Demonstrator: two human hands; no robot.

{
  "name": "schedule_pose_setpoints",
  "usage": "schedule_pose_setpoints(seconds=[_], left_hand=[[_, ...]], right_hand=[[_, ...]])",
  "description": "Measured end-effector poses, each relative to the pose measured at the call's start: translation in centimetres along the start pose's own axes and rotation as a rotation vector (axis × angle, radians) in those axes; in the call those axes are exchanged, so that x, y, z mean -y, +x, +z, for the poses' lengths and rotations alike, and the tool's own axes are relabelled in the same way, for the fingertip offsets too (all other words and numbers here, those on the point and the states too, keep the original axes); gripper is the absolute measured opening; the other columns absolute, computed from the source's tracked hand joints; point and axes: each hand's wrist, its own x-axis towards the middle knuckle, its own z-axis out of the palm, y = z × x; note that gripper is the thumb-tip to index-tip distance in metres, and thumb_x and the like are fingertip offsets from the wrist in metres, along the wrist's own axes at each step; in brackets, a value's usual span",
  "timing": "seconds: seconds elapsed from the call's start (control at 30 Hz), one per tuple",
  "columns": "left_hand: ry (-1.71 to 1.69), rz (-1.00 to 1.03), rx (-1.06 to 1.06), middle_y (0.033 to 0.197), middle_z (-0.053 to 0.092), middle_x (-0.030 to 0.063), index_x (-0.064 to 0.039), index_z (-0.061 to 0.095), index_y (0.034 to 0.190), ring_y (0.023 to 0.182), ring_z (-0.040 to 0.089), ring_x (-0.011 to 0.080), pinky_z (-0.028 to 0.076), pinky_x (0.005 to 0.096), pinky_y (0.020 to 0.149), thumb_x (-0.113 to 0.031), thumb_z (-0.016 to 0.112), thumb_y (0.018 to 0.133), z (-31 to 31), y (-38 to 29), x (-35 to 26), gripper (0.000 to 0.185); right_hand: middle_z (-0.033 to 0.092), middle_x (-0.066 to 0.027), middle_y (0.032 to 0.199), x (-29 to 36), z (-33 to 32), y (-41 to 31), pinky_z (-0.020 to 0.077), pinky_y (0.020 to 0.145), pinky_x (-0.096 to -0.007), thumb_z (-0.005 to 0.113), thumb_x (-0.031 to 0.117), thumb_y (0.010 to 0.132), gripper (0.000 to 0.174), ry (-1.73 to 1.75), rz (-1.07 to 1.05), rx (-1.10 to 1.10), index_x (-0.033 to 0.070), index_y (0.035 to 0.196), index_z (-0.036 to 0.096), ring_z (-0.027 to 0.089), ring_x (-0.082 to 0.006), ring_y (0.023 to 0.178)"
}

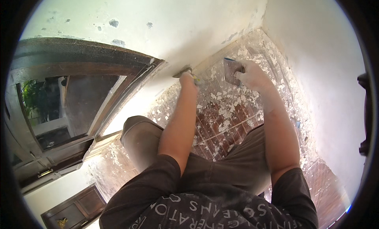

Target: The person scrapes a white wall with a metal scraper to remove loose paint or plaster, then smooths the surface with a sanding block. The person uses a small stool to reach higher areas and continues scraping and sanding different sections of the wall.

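My left hand (187,78) is closed around a scraper (183,72), whose dark blade lies at the foot of the white wall (177,25); part of a yellow-green piece shows beside the fingers. To the right, my right hand (253,75) grips a grey-brown sheet (231,72) with a blue edge, perhaps sandpaper; it is held above the floor, apart from the wall. Fingers cover parts of both objects. The wall has several grey chipped patches (113,23) higher up.
Pale flakes (226,115) litter the red-brown tiled floor (211,125) between my knees. A dark wooden window frame (118,57) stands at the left. Another white wall (322,81) rises at the right, with a small blue item (298,124) near its foot.
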Motion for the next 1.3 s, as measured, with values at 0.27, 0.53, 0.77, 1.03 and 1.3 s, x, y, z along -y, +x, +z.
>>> schedule_pose_setpoints(seconds=[0.27,0.53,0.77,1.03,1.3], left_hand=[[-0.132,-0.157,-0.082,0.072,0.045,0.0023,-0.009,0.056,0.110,0.055,0.043,0.0123,0.036,0.0322,0.045,-0.010,0.042,0.100,-0.9,1.5,-1.7,0.017],[-0.083,-0.128,0.098,0.074,0.043,0.0024,-0.010,0.052,0.099,0.054,0.040,0.0150,0.034,0.0323,0.047,-0.011,0.044,0.099,-2.0,2.1,-1.2,0.008],[-0.109,-0.093,-0.051,0.075,0.044,0.0027,-0.010,0.050,0.098,0.057,0.043,0.0178,0.041,0.0333,0.048,-0.011,0.049,0.098,-0.9,1.9,1.1,0.002],[-0.120,-0.128,0.032,0.079,0.047,0.0048,-0.008,0.052,0.102,0.061,0.046,0.0183,0.045,0.0357,0.050,-0.012,0.049,0.099,-0.4,3.6,1.9,0.006],[-0.080,-0.100,-0.007,0.082,0.050,0.0088,-0.007,0.048,0.109,0.063,0.054,0.0193,0.050,0.0333,0.049,-0.013,0.044,0.100,-1.9,4.5,2.3,0.011]], right_hand=[[0.071,-0.0141,0.101,0.6,0.1,0.1,0.0512,0.088,-0.0351,0.061,0.004,0.084,0.027,-0.021,-0.048,-0.033,-0.001,0.110,0.068,0.066,-0.0246,0.093],[0.071,-0.0139,0.097,0.4,0.5,0.4,0.0514,0.087,-0.0348,0.059,0.004,0.086,0.028,0.018,-0.069,-0.026,-0.002,0.112,0.067,0.066,-0.0233,0.092],[0.071,-0.0143,0.100,0.8,0.7,0.4,0.0511,0.088,-0.0351,0.060,0.004,0.087,0.030,-0.083,-0.011,0.029,-0.001,0.115,0.067,0.066,-0.0234,0.095],[0.071,-0.0150,0.102,0.9,0.6,-0.2,0.0508,0.089,-0.0366,0.062,0.006,0.086,0.028,-0.084,-0.042,0.008,-0.001,0.113,0.067,0.066,-0.0250,0.097],[0.071,-0.0140,0.098,-0.2,0.9,0.0,0.0509,0.086,-0.0363,0.064,0.007,0.085,0.027,-0.108,-0.097,-0.043,-0.001,0.111,0.067,0.066,-0.0247,0.092]])
